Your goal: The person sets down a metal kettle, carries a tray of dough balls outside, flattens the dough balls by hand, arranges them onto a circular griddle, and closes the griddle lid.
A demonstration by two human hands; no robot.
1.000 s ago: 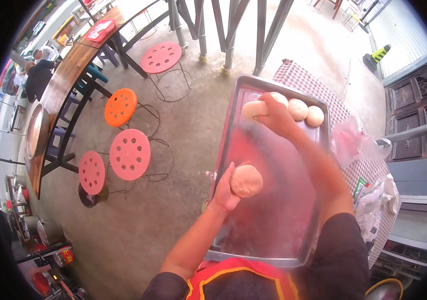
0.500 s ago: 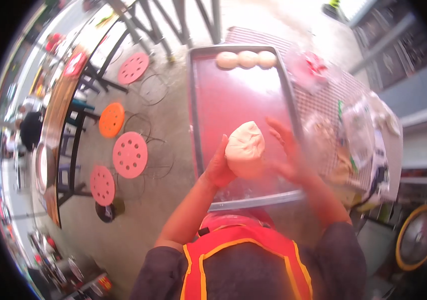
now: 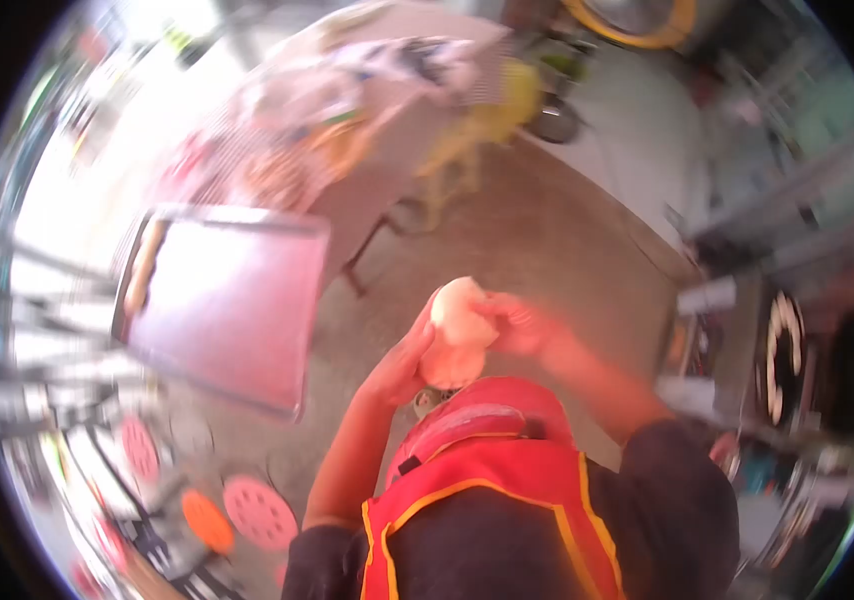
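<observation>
Cradling the pale lump of dough [image 3: 459, 325], both hands have it right up in front of the body, and what a blurry moment this is! The left hand [image 3: 405, 362] is cupped, half closed around the near left side; across from it, the right hand [image 3: 519, 325] has curled fingers gripping the upper right edge. How hard either one squeezes, I cannot tell, nor whether that crease in the middle is a fold or a join between two pieces.

Look below the hands: the red apron [image 3: 487, 470] sits just beneath, and beyond the fingertips it's bare floor [image 3: 547, 220]. Off to the left, well apart from the hands, lies the metal tray [image 3: 312, 300], a pale row of dough [image 3: 145, 265] along its far left end. Farther out past the hands stands the desk [image 3: 372, 175], plastic bags [image 3: 297, 95] heaped on top.

So where's the danger? The dough looks soft, and with no tray under the hands, a loosened left palm could send it onto the apron or the floor. Too strong a tug from the right fingers might tear it or stretch it lopsided, and held this low, it could well brush the cloth
</observation>
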